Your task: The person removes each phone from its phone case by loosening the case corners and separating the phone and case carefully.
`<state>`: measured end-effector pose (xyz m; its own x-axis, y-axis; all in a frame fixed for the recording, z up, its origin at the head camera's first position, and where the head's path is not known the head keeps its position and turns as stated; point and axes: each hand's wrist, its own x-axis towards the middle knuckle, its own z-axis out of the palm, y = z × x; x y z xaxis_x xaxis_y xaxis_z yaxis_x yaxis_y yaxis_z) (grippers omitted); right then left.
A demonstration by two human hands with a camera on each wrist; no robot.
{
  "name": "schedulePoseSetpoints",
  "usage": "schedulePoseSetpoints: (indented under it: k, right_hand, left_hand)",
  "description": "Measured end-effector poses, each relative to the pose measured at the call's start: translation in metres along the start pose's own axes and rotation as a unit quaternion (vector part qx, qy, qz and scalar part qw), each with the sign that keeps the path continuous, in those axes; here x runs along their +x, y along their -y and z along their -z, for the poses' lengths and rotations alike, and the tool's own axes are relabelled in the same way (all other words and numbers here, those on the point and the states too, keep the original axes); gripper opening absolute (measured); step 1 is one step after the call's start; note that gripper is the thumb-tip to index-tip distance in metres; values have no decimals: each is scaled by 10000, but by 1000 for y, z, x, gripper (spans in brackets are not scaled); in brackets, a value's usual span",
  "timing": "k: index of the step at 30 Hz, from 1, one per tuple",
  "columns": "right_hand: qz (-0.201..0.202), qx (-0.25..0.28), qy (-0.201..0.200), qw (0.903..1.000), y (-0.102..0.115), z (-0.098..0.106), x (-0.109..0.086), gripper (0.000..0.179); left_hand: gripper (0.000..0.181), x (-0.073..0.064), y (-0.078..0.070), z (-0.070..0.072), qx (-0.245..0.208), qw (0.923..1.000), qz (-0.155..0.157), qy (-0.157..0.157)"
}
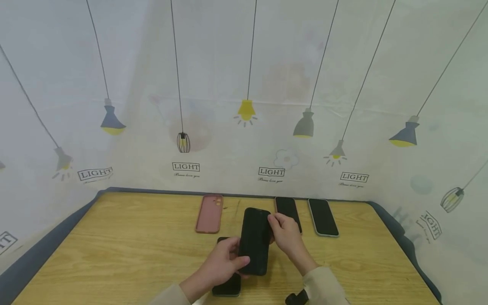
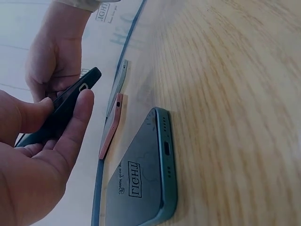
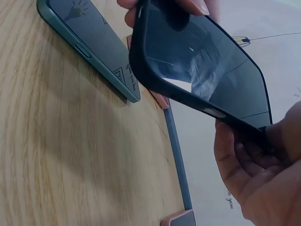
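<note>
Both hands hold a phone in a black case, tilted above the table with its dark screen facing the head camera. My left hand grips its lower left edge, thumb over the screen's corner. My right hand pinches the upper right edge between thumb and fingers. In the right wrist view the glossy screen reflects light inside the raised dark rim. The left wrist view shows the bottom end of the black case with its port cutout. Beneath the left hand lies a green-edged phone, screen up and partly hidden in the head view.
At the back of the wooden table lies a pink phone case, camera holes at its top. Behind the right hand is a phone with a pink edge. A pale-edged phone lies to its right. A lamp-printed cloth surrounds the table.
</note>
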<state>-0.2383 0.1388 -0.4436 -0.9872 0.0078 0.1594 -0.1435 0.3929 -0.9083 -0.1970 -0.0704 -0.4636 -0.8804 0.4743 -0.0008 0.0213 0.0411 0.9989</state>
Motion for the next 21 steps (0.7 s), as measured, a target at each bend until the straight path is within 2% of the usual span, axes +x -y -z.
schedulePoseSetpoints:
  k: [7, 12, 21]
  right_hand:
    - [110, -184, -280, 9994, 2, -4, -1, 27]
    - [98, -109, -428, 9990, 3, -5, -1, 27]
    - [-385, 717, -354, 9961, 7, -4, -3, 30]
  left_hand:
    - [33, -1, -1, -3, -47, 10000, -76, -38]
    - [32, 0, -1, -4, -45, 9999, -74, -85]
    - [33, 0, -4, -5, -122, 9998, 9, -140]
